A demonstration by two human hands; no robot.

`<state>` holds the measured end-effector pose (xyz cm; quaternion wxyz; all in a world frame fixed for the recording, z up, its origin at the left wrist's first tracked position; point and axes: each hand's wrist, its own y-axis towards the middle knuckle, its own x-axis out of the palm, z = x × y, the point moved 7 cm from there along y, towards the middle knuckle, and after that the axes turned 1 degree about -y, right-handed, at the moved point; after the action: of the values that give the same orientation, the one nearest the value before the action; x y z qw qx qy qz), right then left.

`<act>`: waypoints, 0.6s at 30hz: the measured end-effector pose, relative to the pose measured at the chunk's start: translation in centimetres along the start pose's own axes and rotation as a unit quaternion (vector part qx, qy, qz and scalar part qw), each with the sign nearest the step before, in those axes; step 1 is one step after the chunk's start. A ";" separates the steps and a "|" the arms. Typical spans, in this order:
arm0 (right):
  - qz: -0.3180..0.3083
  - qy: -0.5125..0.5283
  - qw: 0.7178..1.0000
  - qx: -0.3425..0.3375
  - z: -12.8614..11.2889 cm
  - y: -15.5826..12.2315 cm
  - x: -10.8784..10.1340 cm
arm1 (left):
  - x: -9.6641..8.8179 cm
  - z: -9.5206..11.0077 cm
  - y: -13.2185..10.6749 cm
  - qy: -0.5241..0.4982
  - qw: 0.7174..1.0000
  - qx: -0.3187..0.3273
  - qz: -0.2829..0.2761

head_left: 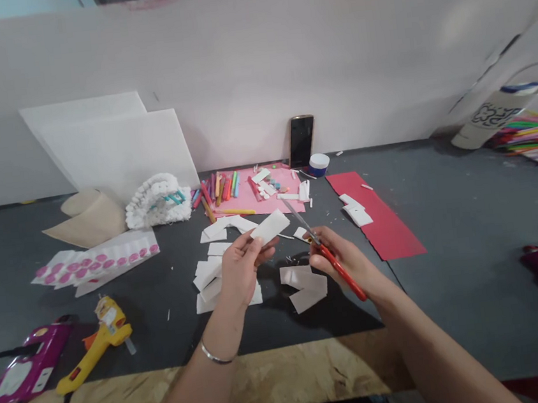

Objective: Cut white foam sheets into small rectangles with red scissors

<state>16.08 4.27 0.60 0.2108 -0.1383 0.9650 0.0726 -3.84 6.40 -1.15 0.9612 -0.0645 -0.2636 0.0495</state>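
In my left hand (244, 265) a small white paper rectangle (271, 225) is pinched between thumb and fingers, tilted up to the right. My right hand (340, 258) grips red-handled scissors (338, 270), their blades pointing up and left, just right of the paper and apart from it. Below the left hand lie several white paper pieces (208, 275) in a loose stack. More white cut pieces (305, 285) rest on the dark table between my forearms. Tiny scraps are scattered near the scissors.
Markers (224, 187) lie on pink paper (269, 204) at the back, near a leaning phone (302, 141) and small jar (319, 165). Red card (376, 216) is to the right. A yellow glue gun (96, 341) and purple power strip (29, 364) with cords sit front left.
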 end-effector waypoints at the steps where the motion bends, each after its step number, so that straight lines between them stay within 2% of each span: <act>1: -0.017 -0.017 1.000 0.008 -0.1 0.0 0.2 | -0.1 0.1 0.1 0.000 1.000 0.004 0.002; 4: -0.039 -0.043 0.998 0.019 -0.4 0.0 0.5 | -0.2 0.1 0.1 0.008 1.000 0.009 0.003; 18: -0.041 -0.029 0.999 -0.001 -0.6 0.0 0.5 | -0.1 0.4 0.0 0.003 1.000 -0.002 0.014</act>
<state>15.39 4.02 0.92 0.2411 -0.1754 0.9521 0.0686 -4.19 6.40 -0.84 0.9611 -0.0706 -0.2596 0.0626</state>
